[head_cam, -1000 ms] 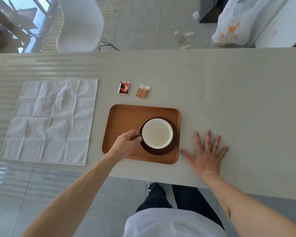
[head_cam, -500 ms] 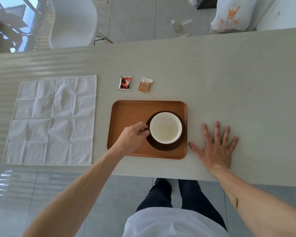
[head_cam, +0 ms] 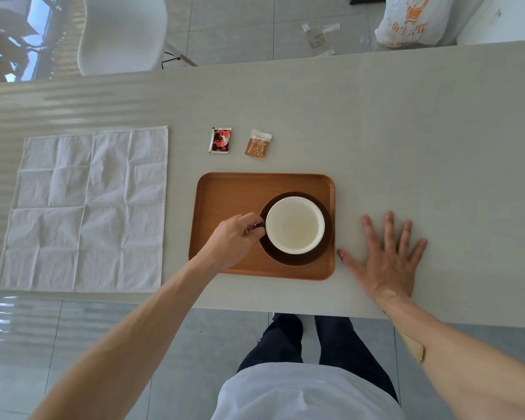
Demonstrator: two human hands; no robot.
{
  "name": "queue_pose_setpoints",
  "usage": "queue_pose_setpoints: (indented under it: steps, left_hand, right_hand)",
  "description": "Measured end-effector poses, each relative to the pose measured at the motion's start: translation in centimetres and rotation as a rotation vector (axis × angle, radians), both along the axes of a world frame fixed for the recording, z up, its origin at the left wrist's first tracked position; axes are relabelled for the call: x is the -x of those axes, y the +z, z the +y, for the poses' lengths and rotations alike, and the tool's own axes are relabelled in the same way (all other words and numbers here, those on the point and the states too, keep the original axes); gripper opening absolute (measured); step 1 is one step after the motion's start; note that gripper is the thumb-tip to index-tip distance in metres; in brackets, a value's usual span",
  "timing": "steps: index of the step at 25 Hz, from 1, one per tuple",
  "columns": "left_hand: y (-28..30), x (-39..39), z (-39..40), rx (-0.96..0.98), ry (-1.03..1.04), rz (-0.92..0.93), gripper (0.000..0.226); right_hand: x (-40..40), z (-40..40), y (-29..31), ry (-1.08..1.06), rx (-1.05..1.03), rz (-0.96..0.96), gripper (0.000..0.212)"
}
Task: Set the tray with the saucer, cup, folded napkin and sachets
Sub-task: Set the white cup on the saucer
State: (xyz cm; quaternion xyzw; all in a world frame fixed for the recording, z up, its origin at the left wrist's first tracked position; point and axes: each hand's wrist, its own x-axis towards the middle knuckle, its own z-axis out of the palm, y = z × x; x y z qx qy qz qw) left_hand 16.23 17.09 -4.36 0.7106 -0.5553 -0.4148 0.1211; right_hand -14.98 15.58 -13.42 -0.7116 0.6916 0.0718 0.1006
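A brown wooden tray lies near the table's front edge. On its right half sits a dark brown saucer with a white cup standing on it. My left hand pinches the cup's handle at the cup's left side. My right hand rests flat on the table just right of the tray, fingers spread. A white cloth napkin lies unfolded at the left. Beyond the tray lie two sachets, a red-and-black sachet and a tan sachet.
The pale table stretches wide to the right. A white chair stands beyond the far edge. On the floor behind are a white plastic bag and some scraps of litter.
The hands and the cup keep their places on the tray; only my head has shifted, so the whole scene sits slightly differently in view.
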Motion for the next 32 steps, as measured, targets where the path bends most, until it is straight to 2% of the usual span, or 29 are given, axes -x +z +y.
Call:
queue_pose_setpoints:
  steps: [10, 21, 32]
  left_hand:
    - [-0.8, 0.2, 0.3, 0.085, 0.013, -0.028, 0.022]
    - [-1.0, 1.0, 1.4, 0.164, 0.14, 0.05, 0.025]
    - [-1.5, 1.2, 2.2, 0.158, 0.138, 0.064, 0.026]
  right_hand:
    - [0.1, 0.0, 0.1, -0.012, -0.001, -0.005, 0.09]
    - [0.0, 0.0, 0.3, -0.022, -0.02, -0.015, 0.089]
    - [0.1, 0.0, 0.0, -0.007, -0.007, -0.012, 0.09]
